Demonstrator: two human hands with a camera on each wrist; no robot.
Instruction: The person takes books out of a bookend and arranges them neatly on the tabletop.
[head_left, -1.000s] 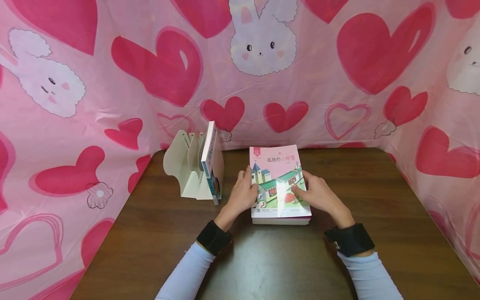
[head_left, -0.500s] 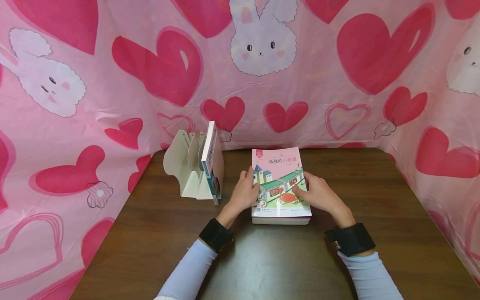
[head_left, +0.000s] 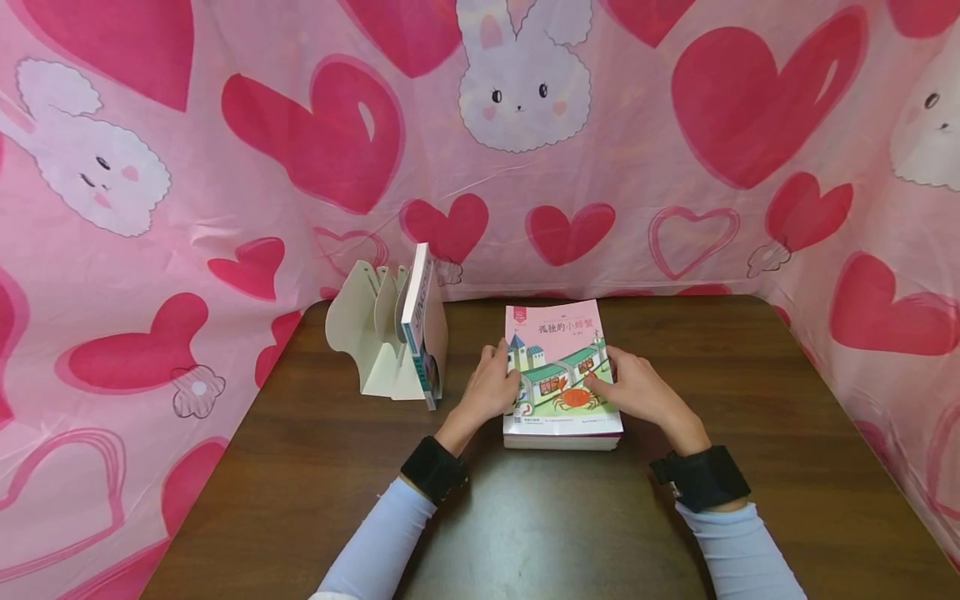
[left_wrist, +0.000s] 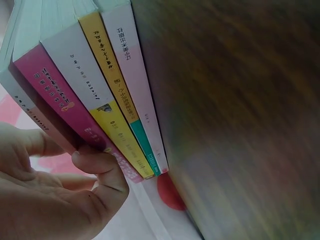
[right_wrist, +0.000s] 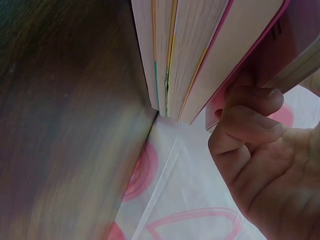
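Note:
A pink picture book (head_left: 553,342) with a red crab and green-roofed train on its cover lies over a stack of books (head_left: 562,443). My left hand (head_left: 491,387) grips its left side, thumb on the near part of the edge. On the opposite side my right hand (head_left: 647,392) holds it, thumb on the cover and fingers underneath. In the right wrist view, a gap shows between the top book's underside (right_wrist: 295,40) and the magenta book below, with curled fingers (right_wrist: 250,125) there. The left wrist view shows several coloured spines (left_wrist: 55,85) beneath the top one.
Left of the stack stands a cream book rack (head_left: 375,342) with curved dividers. One thick book (head_left: 422,325) is upright in its right end. The dark wooden table (head_left: 540,525) reaches a pink curtain (head_left: 630,167) with hearts and rabbits behind.
The picture book's far edge has shifted slightly right and toward me, and the glare on its cover has faded. My left hand has moved a little right with it; the right hand barely moved.

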